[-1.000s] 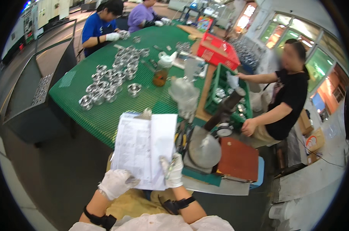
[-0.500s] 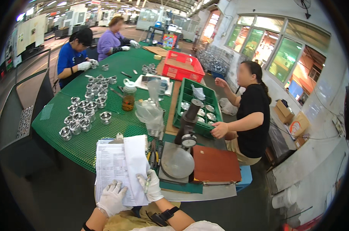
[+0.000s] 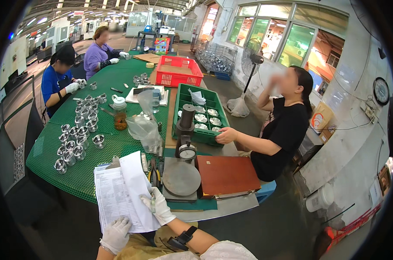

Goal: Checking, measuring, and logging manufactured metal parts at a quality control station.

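Between gloved hands [image 3: 116, 235] [image 3: 159, 207], clipped papers [image 3: 117, 197], touched at bottom and right edges.

A clipped sheaf of white papers [image 3: 114, 197] slants in front of the near edge of the bench [image 3: 47, 162], its top leaning toward the left and a metal clip [image 3: 114, 163] at its upper end. The left sheet is covered with a fine printed grid, while the whiter sheets [image 3: 135, 184] on the right curl partly over it. A slim, pale greenish pen-like thing [image 3: 153, 203] stands roughly upright against the right hand [image 3: 160, 209], by the papers' right edge.
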`<state>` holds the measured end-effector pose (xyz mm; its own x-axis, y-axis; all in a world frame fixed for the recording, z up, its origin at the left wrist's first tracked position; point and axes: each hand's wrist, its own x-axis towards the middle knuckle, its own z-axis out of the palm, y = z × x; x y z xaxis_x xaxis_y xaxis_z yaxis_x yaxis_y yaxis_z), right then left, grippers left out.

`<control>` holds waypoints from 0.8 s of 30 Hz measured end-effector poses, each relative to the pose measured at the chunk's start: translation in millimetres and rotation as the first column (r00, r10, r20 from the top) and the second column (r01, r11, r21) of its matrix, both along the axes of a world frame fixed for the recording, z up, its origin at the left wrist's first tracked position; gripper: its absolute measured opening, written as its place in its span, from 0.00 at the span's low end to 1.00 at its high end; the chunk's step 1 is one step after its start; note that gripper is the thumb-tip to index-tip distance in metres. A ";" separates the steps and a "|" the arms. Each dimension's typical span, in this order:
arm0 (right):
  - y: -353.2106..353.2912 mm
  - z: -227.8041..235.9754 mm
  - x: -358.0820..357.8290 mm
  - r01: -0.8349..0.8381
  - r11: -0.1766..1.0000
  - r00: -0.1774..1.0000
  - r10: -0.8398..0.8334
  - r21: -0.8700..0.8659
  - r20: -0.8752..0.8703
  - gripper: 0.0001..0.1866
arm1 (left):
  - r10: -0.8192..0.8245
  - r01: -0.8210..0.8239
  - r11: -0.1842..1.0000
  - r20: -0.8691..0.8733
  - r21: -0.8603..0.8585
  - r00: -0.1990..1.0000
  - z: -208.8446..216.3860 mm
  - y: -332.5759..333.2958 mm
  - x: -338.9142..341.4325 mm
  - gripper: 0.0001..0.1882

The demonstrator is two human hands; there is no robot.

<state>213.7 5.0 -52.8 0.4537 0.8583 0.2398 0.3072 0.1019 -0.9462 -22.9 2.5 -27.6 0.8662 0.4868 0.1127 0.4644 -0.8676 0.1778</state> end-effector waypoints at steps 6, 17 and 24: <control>0.6 33.0 -3.3 0.008 0.980 0.998 -0.019 0.200 0.053 0.20 | 0.362 -0.280 0.911 0.259 -0.304 0.896 13.6 -9.6 -18.7 0.15; -6.1 102.6 19.5 0.112 0.957 0.971 -0.163 0.268 0.177 0.14 | 0.785 -0.314 0.521 0.590 -0.794 -0.189 8.3 29.2 -60.9 0.16; 8.8 109.5 -24.7 0.000 0.999 0.940 -0.018 0.051 0.340 0.12 | 0.696 -0.382 0.599 0.694 -0.703 -0.185 13.9 18.2 -84.6 0.15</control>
<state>189.1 13.8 56.7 0.3452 0.8376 0.4234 0.6113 0.1417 -0.7786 -107.6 20.7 -13.7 -0.4483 0.8502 0.2760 0.0845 -0.2670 0.9600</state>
